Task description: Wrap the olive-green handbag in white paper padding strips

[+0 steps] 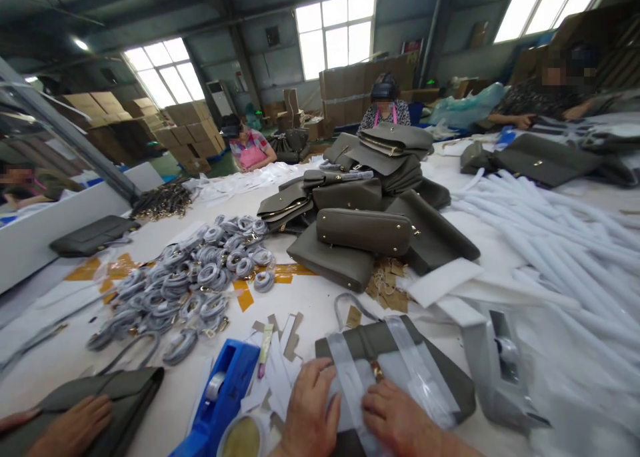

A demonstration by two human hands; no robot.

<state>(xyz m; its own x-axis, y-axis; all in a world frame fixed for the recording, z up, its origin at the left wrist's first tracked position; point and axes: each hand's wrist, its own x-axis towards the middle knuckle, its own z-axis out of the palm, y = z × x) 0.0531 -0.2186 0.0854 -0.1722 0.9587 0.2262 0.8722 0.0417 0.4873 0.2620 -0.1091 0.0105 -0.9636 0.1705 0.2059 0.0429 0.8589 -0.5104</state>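
Observation:
My left hand (311, 412) and my right hand (400, 420) press down side by side on a grey-green handbag (440, 377) lying flat at the near table edge. The bag's front is wrapped in strips of clear plastic film (350, 384), and a small gold clasp (376, 370) shows between my hands. Fingers of both hands lie flat on the film, gripping nothing I can make out. A blue tape dispenser (223, 394) sits just left of my left hand.
A pile of grey-green handbags (365, 230) fills the table middle. Coiled wrapped straps (190, 277) lie left, white foam tubes (560, 244) right, a grey dispenser (495, 364) near right. Another person's hand (70, 427) rests on a bag bottom left. Several seated people work across the table.

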